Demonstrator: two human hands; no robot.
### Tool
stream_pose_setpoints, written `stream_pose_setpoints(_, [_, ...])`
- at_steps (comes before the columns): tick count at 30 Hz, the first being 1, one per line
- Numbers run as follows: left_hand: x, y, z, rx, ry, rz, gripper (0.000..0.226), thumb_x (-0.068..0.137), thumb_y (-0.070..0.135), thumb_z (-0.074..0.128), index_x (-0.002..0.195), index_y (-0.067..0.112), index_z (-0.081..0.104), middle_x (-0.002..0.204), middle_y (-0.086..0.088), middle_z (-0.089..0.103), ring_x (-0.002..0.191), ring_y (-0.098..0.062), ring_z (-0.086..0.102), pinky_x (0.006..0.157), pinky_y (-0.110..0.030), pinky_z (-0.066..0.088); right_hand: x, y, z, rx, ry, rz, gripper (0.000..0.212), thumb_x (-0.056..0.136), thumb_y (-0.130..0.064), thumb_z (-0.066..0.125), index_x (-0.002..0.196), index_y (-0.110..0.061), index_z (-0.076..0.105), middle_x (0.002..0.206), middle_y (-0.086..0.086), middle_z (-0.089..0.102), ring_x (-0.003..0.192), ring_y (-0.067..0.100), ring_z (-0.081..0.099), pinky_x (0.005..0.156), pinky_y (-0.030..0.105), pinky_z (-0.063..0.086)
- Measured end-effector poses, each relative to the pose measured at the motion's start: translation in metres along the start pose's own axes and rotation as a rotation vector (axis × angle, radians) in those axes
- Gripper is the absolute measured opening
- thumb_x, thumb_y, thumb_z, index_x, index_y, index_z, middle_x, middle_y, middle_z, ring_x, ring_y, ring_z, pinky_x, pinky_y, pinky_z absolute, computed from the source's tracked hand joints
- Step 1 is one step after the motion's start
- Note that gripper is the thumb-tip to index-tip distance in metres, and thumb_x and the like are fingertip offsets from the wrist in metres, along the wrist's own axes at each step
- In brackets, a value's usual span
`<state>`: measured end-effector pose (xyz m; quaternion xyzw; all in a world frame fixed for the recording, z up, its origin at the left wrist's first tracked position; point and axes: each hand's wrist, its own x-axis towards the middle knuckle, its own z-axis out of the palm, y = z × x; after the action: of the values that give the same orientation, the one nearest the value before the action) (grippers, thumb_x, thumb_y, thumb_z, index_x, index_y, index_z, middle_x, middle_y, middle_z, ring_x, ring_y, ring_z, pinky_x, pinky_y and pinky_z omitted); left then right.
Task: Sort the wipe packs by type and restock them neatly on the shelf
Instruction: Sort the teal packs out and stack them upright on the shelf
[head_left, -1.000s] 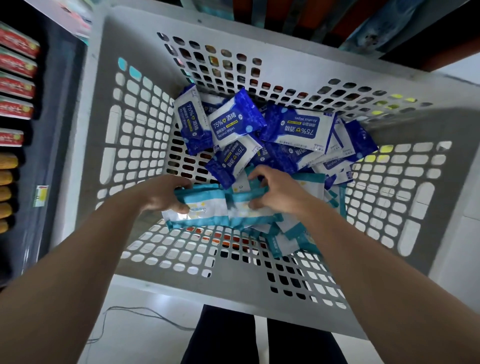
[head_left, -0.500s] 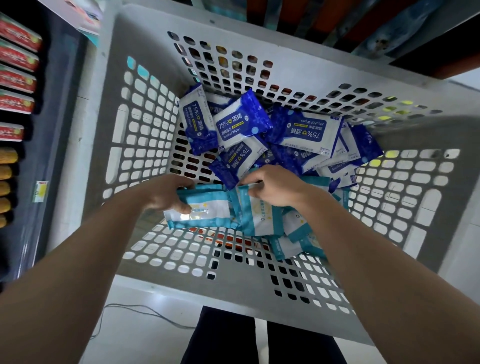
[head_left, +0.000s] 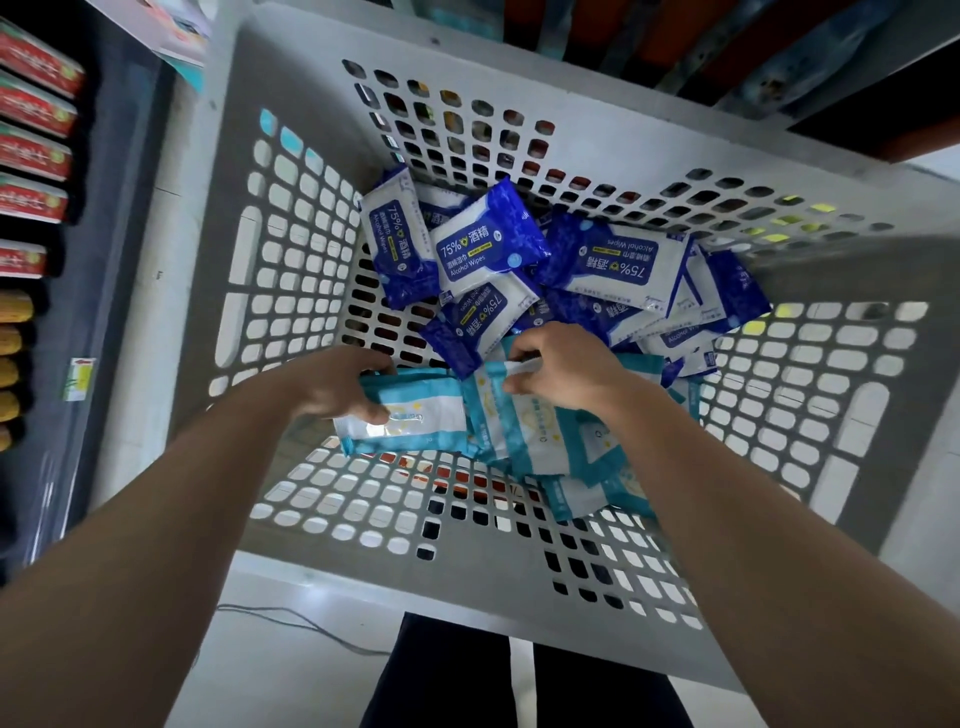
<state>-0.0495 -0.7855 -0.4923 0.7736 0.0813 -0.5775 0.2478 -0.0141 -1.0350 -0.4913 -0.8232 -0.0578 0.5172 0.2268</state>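
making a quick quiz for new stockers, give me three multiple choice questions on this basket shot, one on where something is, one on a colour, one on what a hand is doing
1. Where in the basket do the blue alcohol wipe packs lie?
A) at the far side, beyond the teal packs
B) at the near wall, under the forearms
C) outside it, on the floor

2. What colour edges the leftmost pack, which the left hand grips?
A) red
B) yellow
C) teal

3. What is the right hand doing?
A) resting flat on the rim
B) pinching the top edge of a second teal pack
C) holding a blue pack

Answers: 1 A, the blue heap lies by the far wall; 2 C, teal bands frame its white face; 3 B, its fingertips close on that pack's edge.
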Motion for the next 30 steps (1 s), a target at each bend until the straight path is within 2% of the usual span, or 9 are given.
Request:
stream_pose_setpoints(2, [0.001, 0.000, -0.001, -0.003, -0.001, 0.001, 0.035, 0.077, 0.013, 0.078, 0.105, 0.022, 0.059, 0.096, -0.002, 0.065, 0.085, -0.020, 0.059, 0.073, -0.029, 0.043, -0.001, -0.001, -0.001, 0.062, 0.041, -0.002, 0.044, 0.090, -0.028, 0.066, 0.132, -0.023, 0.055, 0.133, -0.001, 0.056, 0.107, 0.017, 0.059, 0.085, 0.025, 0.043])
stream_pose_setpoints(4, [0.001, 0.000, -0.002, -0.013, 0.009, -0.004, 0.035, 0.077, 0.012, 0.077, 0.106, 0.019, 0.060, 0.098, -0.004, 0.066, 0.087, -0.021, 0.060, 0.075, -0.030, 0.045, -0.001, 0.001, -0.001, 0.189, 0.056, 0.000, 0.048, 0.093, -0.020, 0.061, 0.138, -0.027, 0.047, 0.120, -0.003, 0.061, 0.085, 0.009, 0.064, 0.073, 0.021, 0.048])
stream_pose_setpoints(5, [0.001, 0.000, -0.002, -0.021, 0.014, -0.008, 0.035, 0.077, 0.011, 0.077, 0.107, 0.019, 0.060, 0.099, -0.004, 0.066, 0.088, -0.021, 0.060, 0.075, -0.029, 0.045, -0.001, 0.002, -0.001, 0.272, 0.060, 0.011, 0.047, 0.092, -0.016, 0.060, 0.136, -0.027, 0.048, 0.107, -0.003, 0.061, 0.074, 0.007, 0.064, 0.065, 0.021, 0.050])
stream_pose_setpoints(8, [0.001, 0.001, -0.004, -0.037, 0.031, -0.014, 0.034, 0.077, 0.010, 0.076, 0.105, 0.018, 0.058, 0.095, -0.002, 0.064, 0.082, -0.016, 0.058, 0.065, -0.024, 0.040, -0.001, 0.010, 0.001, 0.421, 0.104, 0.118, 0.023, 0.083, -0.009, 0.063, 0.103, -0.017, 0.059, 0.095, 0.003, 0.062, 0.080, 0.021, 0.067, 0.072, 0.037, 0.059])
stream_pose_setpoints(11, [0.001, 0.002, -0.004, -0.042, 0.035, -0.020, 0.035, 0.078, 0.010, 0.076, 0.107, 0.017, 0.058, 0.092, 0.001, 0.063, 0.078, -0.012, 0.056, 0.062, -0.022, 0.039, -0.006, 0.017, 0.010, 0.383, 0.041, 0.271, 0.016, 0.078, -0.016, 0.070, 0.085, -0.011, 0.056, 0.085, 0.009, 0.067, 0.069, 0.027, 0.071, 0.069, 0.045, 0.060])
stream_pose_setpoints(15, [0.003, 0.003, -0.001, -0.023, 0.030, -0.024, 0.041, 0.078, 0.011, 0.077, 0.115, 0.015, 0.058, 0.104, -0.005, 0.065, 0.090, -0.021, 0.060, 0.078, -0.031, 0.046, -0.010, 0.018, 0.032, 0.105, -0.134, 0.344, 0.026, 0.087, -0.036, 0.065, 0.095, -0.012, 0.059, 0.078, 0.003, 0.064, 0.069, 0.018, 0.069, 0.066, 0.033, 0.060])
stream_pose_setpoints(19, [0.008, 0.001, 0.002, 0.042, 0.025, -0.003, 0.038, 0.077, 0.017, 0.078, 0.109, 0.018, 0.059, 0.105, -0.005, 0.066, 0.093, -0.024, 0.061, 0.086, -0.037, 0.049, -0.006, 0.014, 0.053, -0.169, 0.009, 0.306, 0.048, 0.085, -0.050, 0.063, 0.116, -0.015, 0.053, 0.092, 0.000, 0.059, 0.091, 0.021, 0.061, 0.072, 0.031, 0.048])
stream_pose_setpoints(24, [0.009, 0.001, 0.005, 0.067, 0.038, 0.004, 0.040, 0.078, 0.018, 0.076, 0.114, 0.016, 0.059, 0.105, -0.004, 0.065, 0.092, -0.024, 0.060, 0.082, -0.034, 0.047, 0.001, 0.007, 0.070, 0.012, 0.126, 0.342, 0.062, 0.081, -0.030, 0.070, 0.132, -0.014, 0.039, 0.113, 0.004, 0.062, 0.102, 0.024, 0.062, 0.070, 0.030, 0.043])
stream_pose_setpoints(30, [0.003, 0.002, 0.002, -0.065, 0.061, 0.036, 0.031, 0.082, 0.015, 0.073, 0.109, 0.014, 0.059, 0.103, -0.006, 0.066, 0.090, -0.024, 0.061, 0.074, -0.030, 0.047, 0.005, 0.009, 0.061, 0.353, 0.014, 0.357, 0.041, 0.075, -0.022, 0.077, 0.111, -0.010, 0.061, 0.101, 0.004, 0.064, 0.085, 0.018, 0.060, 0.073, 0.028, 0.050])
